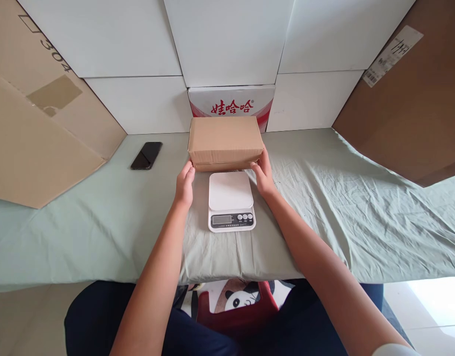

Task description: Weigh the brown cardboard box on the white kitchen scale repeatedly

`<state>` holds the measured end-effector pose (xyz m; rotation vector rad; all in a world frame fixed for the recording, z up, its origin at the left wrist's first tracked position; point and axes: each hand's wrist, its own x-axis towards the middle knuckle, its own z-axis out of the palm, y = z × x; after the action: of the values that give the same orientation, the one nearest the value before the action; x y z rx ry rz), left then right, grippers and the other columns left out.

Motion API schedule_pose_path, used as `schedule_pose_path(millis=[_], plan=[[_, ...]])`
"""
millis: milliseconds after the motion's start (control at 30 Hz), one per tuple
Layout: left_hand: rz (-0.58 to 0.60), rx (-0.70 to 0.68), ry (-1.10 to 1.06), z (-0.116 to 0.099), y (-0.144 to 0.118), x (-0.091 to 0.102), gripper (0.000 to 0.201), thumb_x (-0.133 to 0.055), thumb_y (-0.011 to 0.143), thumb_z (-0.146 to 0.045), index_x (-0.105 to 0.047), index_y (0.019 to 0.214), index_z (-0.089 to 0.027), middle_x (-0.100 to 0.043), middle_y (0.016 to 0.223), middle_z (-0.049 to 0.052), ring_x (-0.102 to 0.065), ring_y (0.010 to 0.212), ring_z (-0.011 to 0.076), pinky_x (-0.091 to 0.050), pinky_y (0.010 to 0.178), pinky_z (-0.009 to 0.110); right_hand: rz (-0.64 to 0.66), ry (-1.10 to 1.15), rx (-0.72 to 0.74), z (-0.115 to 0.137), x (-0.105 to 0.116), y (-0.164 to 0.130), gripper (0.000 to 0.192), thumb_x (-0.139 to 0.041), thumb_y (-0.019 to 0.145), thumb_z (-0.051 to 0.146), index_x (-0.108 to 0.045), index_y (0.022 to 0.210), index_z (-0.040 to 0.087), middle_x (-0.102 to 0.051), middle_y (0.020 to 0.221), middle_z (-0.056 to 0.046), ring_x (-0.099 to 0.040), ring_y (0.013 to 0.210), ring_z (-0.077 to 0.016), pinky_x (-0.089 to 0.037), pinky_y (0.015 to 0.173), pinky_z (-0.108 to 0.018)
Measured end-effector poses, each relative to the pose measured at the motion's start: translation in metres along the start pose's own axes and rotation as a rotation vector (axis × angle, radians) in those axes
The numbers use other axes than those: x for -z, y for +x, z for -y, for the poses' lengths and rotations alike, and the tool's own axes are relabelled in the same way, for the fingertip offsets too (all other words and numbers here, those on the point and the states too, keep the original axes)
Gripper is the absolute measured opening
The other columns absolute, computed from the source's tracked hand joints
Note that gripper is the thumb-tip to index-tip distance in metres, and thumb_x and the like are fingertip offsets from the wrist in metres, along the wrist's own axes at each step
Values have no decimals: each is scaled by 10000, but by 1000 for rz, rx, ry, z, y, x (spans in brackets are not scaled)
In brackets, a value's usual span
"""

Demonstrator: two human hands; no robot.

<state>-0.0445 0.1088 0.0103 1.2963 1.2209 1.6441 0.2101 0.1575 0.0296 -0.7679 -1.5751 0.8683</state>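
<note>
A closed brown cardboard box (225, 136) is held between my two hands, just behind a white digital kitchen scale (230, 190). My left hand (185, 183) grips the box's lower left corner, thumb along the near side. At the opposite lower corner, my right hand (263, 173) wraps the right side with its thumb on the front face. Fingers behind and under the box are partly hidden. The scale's platform is bare, and its display and buttons face me. Whether the box touches the cloth, I cannot tell.
A black smartphone (146, 155) lies left of the box on the green tablecloth (138, 222). White panels and a red-and-white printed carton (232, 101) stand at the back. Large cardboard sheets flank the table at left (45, 138) and right (408, 99).
</note>
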Motion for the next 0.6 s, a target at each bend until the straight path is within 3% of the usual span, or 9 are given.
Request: schedule_pose_path(millis=[267, 600], plan=[[-32, -197, -23, -24, -37, -14, 663, -526, 946, -606, -561, 1474, -206, -546, 1570, 129, -428, 1527, 302, -329, 1264, 434, 39, -93, 89, 39, 9, -23, 893, -480, 928, 719, -59, 1652, 412, -200, 1755, 9, -282, 1612, -296, -383, 1266, -592], [-48, -106, -17, -25, -121, 9, 689, -557, 919, -607, -580, 1478, -205, -559, 1559, 150, -397, 1537, 357, -297, 1285, 520, 10, -102, 84, 50, 17, -87, 901, -564, 944, 606, -74, 1663, 371, -277, 1722, -85, -406, 1542, -349, -457, 1194, -620]])
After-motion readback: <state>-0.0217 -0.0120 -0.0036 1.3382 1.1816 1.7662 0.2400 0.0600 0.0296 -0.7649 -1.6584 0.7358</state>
